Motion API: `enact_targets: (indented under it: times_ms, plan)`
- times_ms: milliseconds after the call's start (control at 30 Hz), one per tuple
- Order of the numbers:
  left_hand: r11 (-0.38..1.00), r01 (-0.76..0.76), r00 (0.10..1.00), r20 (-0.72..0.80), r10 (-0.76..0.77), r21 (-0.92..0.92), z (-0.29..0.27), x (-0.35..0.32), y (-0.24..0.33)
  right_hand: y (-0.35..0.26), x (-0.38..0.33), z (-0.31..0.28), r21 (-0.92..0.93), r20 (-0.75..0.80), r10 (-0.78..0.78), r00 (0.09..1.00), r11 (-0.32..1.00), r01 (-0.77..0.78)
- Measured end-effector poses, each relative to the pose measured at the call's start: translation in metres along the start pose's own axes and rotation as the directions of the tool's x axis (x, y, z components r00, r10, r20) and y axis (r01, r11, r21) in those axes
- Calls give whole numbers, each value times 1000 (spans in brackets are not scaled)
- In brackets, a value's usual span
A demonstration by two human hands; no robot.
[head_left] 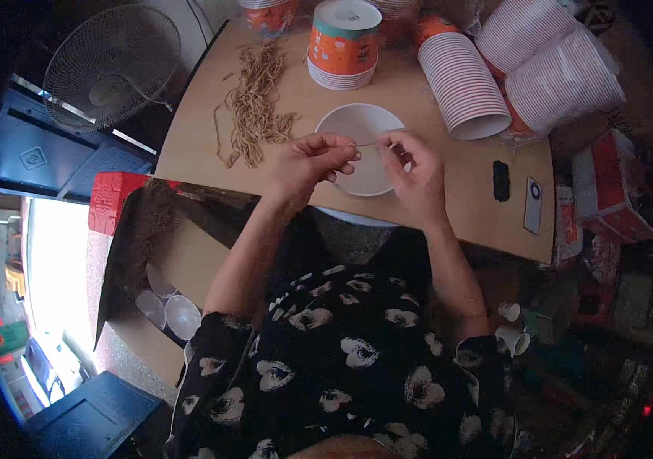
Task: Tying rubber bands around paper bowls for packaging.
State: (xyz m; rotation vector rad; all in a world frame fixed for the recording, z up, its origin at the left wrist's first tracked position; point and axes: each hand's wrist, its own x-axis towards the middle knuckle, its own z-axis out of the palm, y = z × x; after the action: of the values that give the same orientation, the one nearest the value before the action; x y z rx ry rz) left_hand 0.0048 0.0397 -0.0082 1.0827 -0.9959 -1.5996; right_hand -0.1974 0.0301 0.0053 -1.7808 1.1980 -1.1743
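Observation:
Both hands meet over a round white paper tub [362, 119] near the front edge of the table. My left hand [315, 162] is closed in a pinch, thumb against fingers. Facing it, my right hand [415, 170] pinches too, its fingertips just above the tub's right side. A thin strand of string [367, 144] stretches across the short gap between the fingertips. The ends inside the fingers are hidden. To the left, a loose heap of tan string [254, 107] lies on the table [196, 126].
Behind the tub stands an upside-down stack of orange and green paper tubs [344, 50]. Long nested stacks [460, 84] lie at the back right, some in plastic. A phone-like dark object [501, 181] and a light flat object [533, 204] rest at right. An open cardboard box [196, 237] sits lower left.

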Motion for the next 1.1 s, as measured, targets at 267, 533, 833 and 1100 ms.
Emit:
enact_targets:
  times_ms: [267, 533, 833, 1100]
  plan:
    - [1000, -26, 999, 23, 26, -7, 1, 1, -6, -4, -12, 16, -82, -9, -202, 979, 976, 200]
    - [998, -52, 998, 17, 52, -24, 7, -5, -2, 7, -13, 16, -32, -29, -132, 991, 991, 131]
    - [994, -102, 995, -23, 102, -27, 13, -5, -3, -2, -14, 15, 22, -40, -112, 993, 993, 113]
    - [969, -196, 979, -26, 202, 148, 20, -7, -7, 0, -13, 9, 127, 17, 101, 995, 987, -103]
